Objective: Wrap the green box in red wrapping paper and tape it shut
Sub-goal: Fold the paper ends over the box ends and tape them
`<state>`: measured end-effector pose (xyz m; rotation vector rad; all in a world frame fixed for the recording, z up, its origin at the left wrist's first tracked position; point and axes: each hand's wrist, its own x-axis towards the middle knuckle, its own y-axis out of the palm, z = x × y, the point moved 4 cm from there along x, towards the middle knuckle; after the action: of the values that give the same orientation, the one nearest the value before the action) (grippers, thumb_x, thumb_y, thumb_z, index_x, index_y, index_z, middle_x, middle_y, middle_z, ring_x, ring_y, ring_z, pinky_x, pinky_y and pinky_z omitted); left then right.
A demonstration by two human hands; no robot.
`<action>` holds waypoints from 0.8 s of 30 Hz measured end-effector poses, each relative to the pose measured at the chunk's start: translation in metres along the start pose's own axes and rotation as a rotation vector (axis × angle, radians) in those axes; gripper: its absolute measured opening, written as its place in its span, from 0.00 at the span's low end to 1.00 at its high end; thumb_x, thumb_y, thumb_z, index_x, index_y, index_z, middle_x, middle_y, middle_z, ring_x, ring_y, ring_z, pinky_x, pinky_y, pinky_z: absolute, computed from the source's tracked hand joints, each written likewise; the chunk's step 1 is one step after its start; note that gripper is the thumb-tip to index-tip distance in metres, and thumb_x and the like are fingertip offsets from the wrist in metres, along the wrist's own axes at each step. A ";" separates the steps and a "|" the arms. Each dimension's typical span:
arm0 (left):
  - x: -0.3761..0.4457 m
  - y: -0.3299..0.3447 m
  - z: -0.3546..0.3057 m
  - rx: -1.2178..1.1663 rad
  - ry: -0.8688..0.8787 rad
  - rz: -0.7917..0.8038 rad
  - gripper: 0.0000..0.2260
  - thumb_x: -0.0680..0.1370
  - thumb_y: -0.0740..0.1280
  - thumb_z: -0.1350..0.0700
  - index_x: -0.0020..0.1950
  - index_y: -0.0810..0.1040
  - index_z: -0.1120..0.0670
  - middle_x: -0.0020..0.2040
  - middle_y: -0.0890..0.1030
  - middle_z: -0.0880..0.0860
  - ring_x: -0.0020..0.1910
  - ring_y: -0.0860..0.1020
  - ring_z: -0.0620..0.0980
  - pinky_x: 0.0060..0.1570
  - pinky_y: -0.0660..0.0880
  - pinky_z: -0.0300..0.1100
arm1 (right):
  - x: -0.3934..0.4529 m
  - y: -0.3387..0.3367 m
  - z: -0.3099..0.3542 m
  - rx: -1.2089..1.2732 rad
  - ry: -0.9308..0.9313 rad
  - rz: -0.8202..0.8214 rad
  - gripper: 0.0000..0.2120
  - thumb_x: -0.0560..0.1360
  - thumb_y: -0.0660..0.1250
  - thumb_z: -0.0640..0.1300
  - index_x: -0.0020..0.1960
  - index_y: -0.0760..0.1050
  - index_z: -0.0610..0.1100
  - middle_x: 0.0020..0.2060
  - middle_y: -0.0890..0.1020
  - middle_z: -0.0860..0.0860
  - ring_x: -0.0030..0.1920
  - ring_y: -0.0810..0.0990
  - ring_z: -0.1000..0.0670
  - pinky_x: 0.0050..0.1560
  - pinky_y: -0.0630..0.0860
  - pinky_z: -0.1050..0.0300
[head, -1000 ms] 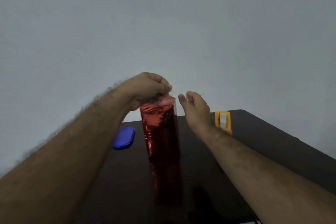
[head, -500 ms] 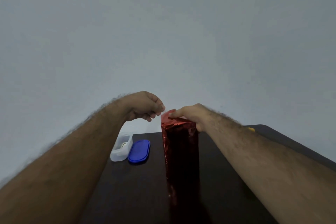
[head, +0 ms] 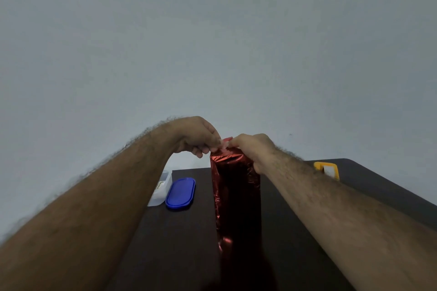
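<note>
While upright, crinkled foil-red wrapped box, both hands pinching top.

Plain grey wall; dark table

From my station, the red wrapping paper looked like glossy, crinkled foil. The table was dark and matt. The blue lid seemed smooth plastic, the container translucent plastic, the yellow dispenser plastic too.
</note>
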<state>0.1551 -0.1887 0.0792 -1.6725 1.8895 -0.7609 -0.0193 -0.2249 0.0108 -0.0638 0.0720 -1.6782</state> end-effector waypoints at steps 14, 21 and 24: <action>0.004 0.004 -0.024 0.338 -0.038 -0.099 0.07 0.76 0.78 0.61 0.47 0.87 0.64 0.36 0.84 0.55 0.33 0.78 0.49 0.33 0.77 0.40 | 0.004 0.002 -0.004 -0.030 -0.027 -0.018 0.21 0.62 0.81 0.48 0.51 0.84 0.41 0.44 0.88 0.47 0.43 0.88 0.45 0.47 0.86 0.49; 0.002 0.004 -0.031 0.366 -0.100 -0.151 0.09 0.73 0.81 0.60 0.37 0.84 0.61 0.32 0.85 0.53 0.30 0.81 0.47 0.31 0.79 0.39 | -0.002 0.001 -0.003 -0.031 -0.048 0.018 0.17 0.65 0.82 0.49 0.49 0.85 0.42 0.40 0.88 0.48 0.41 0.89 0.47 0.47 0.86 0.49; 0.000 0.001 -0.030 0.302 -0.137 -0.131 0.08 0.72 0.81 0.61 0.40 0.84 0.61 0.36 0.86 0.53 0.35 0.82 0.48 0.35 0.81 0.40 | -0.003 0.000 -0.003 -0.060 -0.057 0.011 0.28 0.60 0.81 0.62 0.52 0.85 0.45 0.45 0.87 0.49 0.46 0.87 0.47 0.50 0.84 0.50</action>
<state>0.1343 -0.1858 0.1000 -1.6218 1.4997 -0.9089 -0.0189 -0.2214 0.0073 -0.1563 0.0794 -1.6625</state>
